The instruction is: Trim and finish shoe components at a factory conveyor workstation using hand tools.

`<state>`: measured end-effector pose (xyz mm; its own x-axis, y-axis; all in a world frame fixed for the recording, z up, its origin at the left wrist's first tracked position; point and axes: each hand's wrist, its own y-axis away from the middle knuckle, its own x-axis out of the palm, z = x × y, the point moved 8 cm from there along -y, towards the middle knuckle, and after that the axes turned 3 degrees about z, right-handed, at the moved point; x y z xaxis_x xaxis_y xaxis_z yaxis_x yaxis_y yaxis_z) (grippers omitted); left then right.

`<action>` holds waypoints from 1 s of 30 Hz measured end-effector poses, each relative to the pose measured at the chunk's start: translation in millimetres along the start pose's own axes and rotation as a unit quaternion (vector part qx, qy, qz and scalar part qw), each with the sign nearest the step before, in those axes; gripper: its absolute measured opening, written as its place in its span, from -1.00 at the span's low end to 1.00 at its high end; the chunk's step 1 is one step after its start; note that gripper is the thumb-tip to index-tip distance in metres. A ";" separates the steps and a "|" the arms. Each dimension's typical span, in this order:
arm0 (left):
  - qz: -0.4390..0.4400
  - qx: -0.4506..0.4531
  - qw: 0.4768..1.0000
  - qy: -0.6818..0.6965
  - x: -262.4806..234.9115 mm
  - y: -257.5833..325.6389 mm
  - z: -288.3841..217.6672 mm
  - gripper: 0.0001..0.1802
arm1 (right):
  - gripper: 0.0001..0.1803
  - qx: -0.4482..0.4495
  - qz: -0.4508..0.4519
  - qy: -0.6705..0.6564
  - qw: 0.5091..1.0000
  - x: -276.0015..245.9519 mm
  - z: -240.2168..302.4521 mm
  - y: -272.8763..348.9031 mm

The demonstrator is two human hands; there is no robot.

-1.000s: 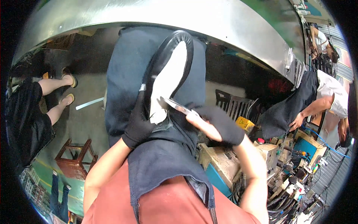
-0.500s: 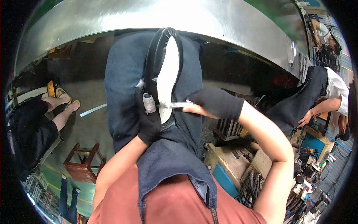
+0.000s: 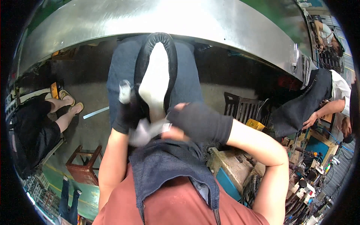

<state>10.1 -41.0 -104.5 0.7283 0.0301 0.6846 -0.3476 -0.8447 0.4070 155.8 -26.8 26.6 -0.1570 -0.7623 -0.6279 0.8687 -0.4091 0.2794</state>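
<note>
A black shoe upper [image 3: 173, 62] lies across my lap with its pale sole side [image 3: 156, 73] facing me. Its rounded end points away, toward the metal table. My left hand [image 3: 128, 110], in a black fingerless glove with pale tape on a finger, grips the left side of the shoe; some of its fingers are hidden beneath. My right hand [image 3: 200, 122], in a similar glove, is closed on a silvery hand tool [image 3: 144, 133] at the shoe's near end. Motion smears the tool, so I cannot tell its exact kind.
A metal table edge [image 3: 168, 18] runs across ahead of me. At the left are a brown stool [image 3: 83, 165], a pale strip [image 3: 96, 112] on the floor and a seated person's legs [image 3: 56, 108]. Machinery [image 3: 228, 168] and another person [image 3: 318, 101] are at the right.
The shoe has turned more squarely toward me. My right hand and its tool have swung nearer my body and left. My left hand has shifted left along the shoe.
</note>
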 end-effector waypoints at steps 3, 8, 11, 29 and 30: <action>0.040 0.081 0.982 -0.166 46.2 -13.6 -28.5 -0.35 | -0.60 0.131 0.006 -0.094 0.987 -3.5 -51.6 22.6; -0.008 -0.057 0.998 -0.033 38.2 -20.4 -1.5 -0.28 | -0.53 0.205 0.026 -0.421 0.883 -2.6 -57.4 21.0; -0.055 -0.040 0.984 -0.166 43.6 -20.0 -13.7 -0.26 | -0.40 0.224 -0.014 -0.491 0.842 4.9 -47.5 17.5; -0.180 0.269 0.750 -0.577 59.6 37.8 -12.7 -0.36 | -0.67 0.101 -0.101 -0.041 0.989 -33.0 -34.9 57.7; -0.178 0.216 0.834 -0.475 46.8 37.8 -4.9 -0.34 | -0.67 0.105 -0.098 -0.100 0.985 -26.1 -39.5 60.4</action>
<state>28.1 -68.9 -54.1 0.9509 0.0566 -0.3044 0.0866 -0.9925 0.0860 231.0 -11.9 31.2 -0.4188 -0.7334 -0.5355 0.6997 -0.6365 0.3245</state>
